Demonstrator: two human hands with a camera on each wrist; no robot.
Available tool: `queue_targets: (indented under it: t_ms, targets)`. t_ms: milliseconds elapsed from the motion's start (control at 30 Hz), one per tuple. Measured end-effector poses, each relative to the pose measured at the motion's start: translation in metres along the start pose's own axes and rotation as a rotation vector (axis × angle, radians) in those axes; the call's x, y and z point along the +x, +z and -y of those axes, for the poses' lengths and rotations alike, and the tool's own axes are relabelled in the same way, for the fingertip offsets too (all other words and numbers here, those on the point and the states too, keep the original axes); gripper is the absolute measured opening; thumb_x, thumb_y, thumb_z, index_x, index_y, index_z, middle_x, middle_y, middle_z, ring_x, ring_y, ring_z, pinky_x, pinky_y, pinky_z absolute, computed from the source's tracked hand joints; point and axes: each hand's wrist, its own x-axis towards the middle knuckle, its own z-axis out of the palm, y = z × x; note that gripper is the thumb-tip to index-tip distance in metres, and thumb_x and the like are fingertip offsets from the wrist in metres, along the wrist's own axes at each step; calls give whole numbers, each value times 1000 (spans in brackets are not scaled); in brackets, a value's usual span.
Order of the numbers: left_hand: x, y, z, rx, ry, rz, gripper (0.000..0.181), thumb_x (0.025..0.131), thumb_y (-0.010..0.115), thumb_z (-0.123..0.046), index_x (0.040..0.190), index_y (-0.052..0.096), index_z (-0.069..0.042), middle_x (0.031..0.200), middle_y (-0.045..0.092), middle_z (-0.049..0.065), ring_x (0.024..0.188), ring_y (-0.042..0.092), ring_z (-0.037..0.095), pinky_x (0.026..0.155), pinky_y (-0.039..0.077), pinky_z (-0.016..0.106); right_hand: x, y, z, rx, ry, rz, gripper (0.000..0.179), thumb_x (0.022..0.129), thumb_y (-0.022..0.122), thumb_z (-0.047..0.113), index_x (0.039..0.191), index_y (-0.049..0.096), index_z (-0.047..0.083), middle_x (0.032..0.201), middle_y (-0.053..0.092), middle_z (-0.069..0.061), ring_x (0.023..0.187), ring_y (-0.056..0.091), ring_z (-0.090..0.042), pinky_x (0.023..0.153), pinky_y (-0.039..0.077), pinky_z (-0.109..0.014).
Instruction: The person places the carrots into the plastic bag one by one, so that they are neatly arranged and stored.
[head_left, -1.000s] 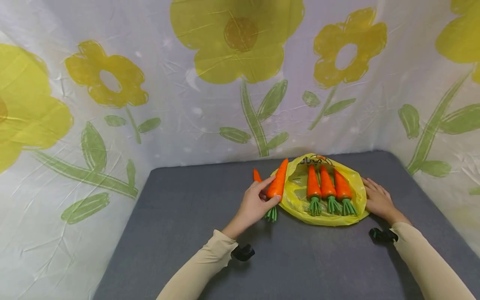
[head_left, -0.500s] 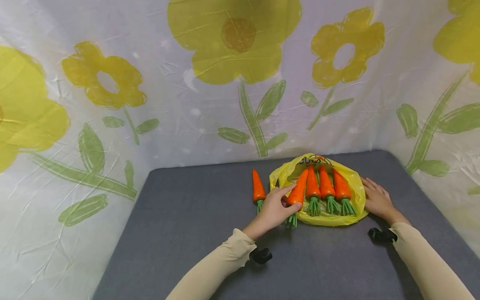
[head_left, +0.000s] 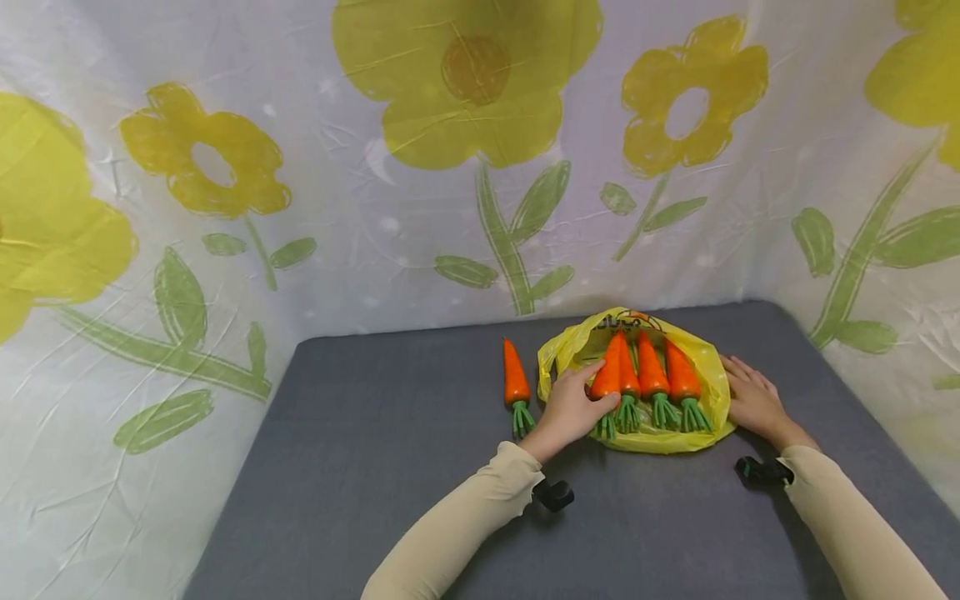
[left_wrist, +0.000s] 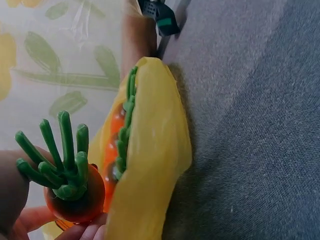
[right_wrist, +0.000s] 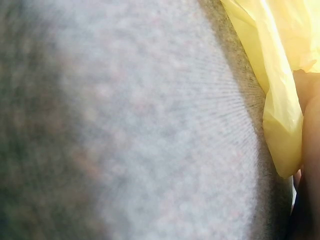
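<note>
My left hand (head_left: pixel 572 408) grips an orange carrot (head_left: pixel 606 383) with a green stem tuft, thumb on one side and fingers on the other. This carrot is at the left part of the yellow plastic bag's (head_left: pixel 708 346) mouth, overlapping the leftmost of three carrots (head_left: pixel 651 372) lying side by side inside. In the left wrist view its green stems (left_wrist: pixel 67 155) face the camera, beside the bag's lower wall (left_wrist: pixel 152 140). My right hand (head_left: pixel 757 404) rests against the bag's right side with fingers extended; its thumb is hidden in the head view.
Left of the bag, a single carrot (head_left: pixel 515 375) lies on the dark grey table (head_left: pixel 390 467), its tip away from me. A white cloth (head_left: pixel 352 250) printed with yellow flowers hangs behind the table and along both sides.
My left hand has carried its carrot rightward, from beside the bag into its mouth next to the others. The carrot left on the table is now fully uncovered. My right hand has stayed put.
</note>
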Motion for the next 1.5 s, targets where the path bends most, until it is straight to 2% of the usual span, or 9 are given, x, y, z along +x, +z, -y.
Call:
queue_targets:
  t_ms: [100,167,300,400,500,933,1067,1333,1500]
  targets:
    - [5,5,0,19,-30,-19,60,92,68,-39,147,49,-26,81,57,3,62,41,12,53,32,24,0,-1,1,6,11,5,66,102,44,40,151,34,-3,161,19,-28,151,6,-46,110,7,-71]
    - [7,8,1,26,-45,-29,60,93,67,-38,148,48,-25,93,58,3,69,43,13,55,32,24,0,-1,1,4,12,0,66,102,44,40,151,34,-3,161,20,-28,151,7,-46,110,7,-71]
    - [12,14,4,70,-57,-56,59,94,65,-37,149,47,-22,115,62,7,87,53,16,65,39,23,0,0,0,-1,4,-2,65,102,44,38,151,34,-3,160,21,-29,151,8,-47,110,8,-71]
    - [16,17,6,114,-68,-72,59,95,64,-37,149,46,-22,125,60,9,97,58,19,72,44,25,0,0,-1,0,1,1,65,102,44,38,150,33,-4,160,20,-29,151,8,-47,110,8,-71]
    - [18,19,7,139,-84,-81,59,95,64,-37,149,46,-22,127,58,11,98,59,22,73,46,27,0,-1,0,4,1,1,65,102,44,38,150,34,-4,160,20,-29,151,8,-48,110,7,-71]
    - [21,27,11,185,-151,-102,59,94,65,-39,149,46,-25,123,58,10,85,57,20,62,38,26,0,1,0,0,9,-2,67,102,44,41,151,33,-2,160,20,-28,151,8,-47,110,8,-71]
    - [22,29,12,201,-151,-99,59,95,64,-39,149,46,-25,125,58,11,91,59,22,64,40,27,-1,2,-1,-2,8,-13,66,102,43,41,151,33,-2,160,21,-28,151,9,-47,110,8,-72]
    - [22,29,13,195,-140,-99,59,96,63,-39,149,46,-21,132,57,12,108,60,28,78,50,35,0,0,1,-5,17,-5,65,102,44,40,151,34,-3,160,21,-28,151,8,-46,110,8,-71]
    - [20,28,14,186,-143,-82,59,97,61,-40,150,44,-22,130,57,12,105,60,27,75,47,33,1,1,0,-12,14,-3,65,102,44,40,151,34,-2,160,21,-27,151,9,-46,110,9,-71]
